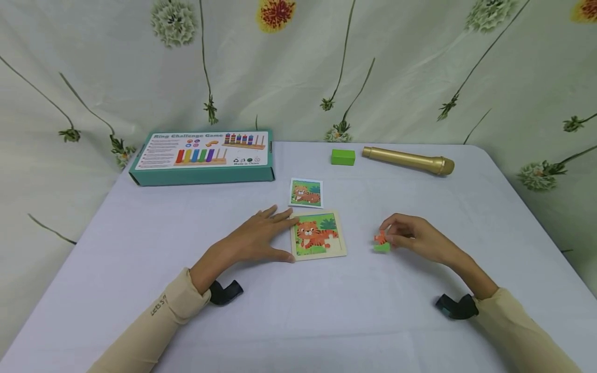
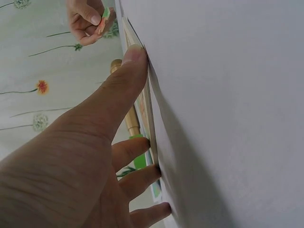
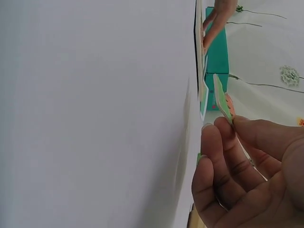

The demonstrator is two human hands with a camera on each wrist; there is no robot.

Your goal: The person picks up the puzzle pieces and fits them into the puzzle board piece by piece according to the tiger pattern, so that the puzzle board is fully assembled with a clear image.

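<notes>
A wooden tiger jigsaw puzzle point(image 1: 319, 234) lies flat on the table, with a pale gap at its lower right where the bare board shows. My left hand point(image 1: 261, 235) rests on its left edge, fingers spread and thumb at the near corner; the left wrist view shows the thumb point(image 2: 135, 57) against the board's rim. To the right of the board, my right hand point(image 1: 417, 238) pinches an orange and green puzzle piece point(image 1: 381, 242) between thumb and fingertips. In the right wrist view the piece point(image 3: 221, 97) is held up off the cloth, seen nearly edge-on.
Just behind the board lies a small tiger picture card point(image 1: 306, 193). A teal Ring Challenge Game box point(image 1: 205, 158) sits at the back left. Farther right are a green block point(image 1: 342, 157) and a gold microphone-shaped object point(image 1: 406, 160). A floral cloth point(image 1: 298, 77) hangs behind the table.
</notes>
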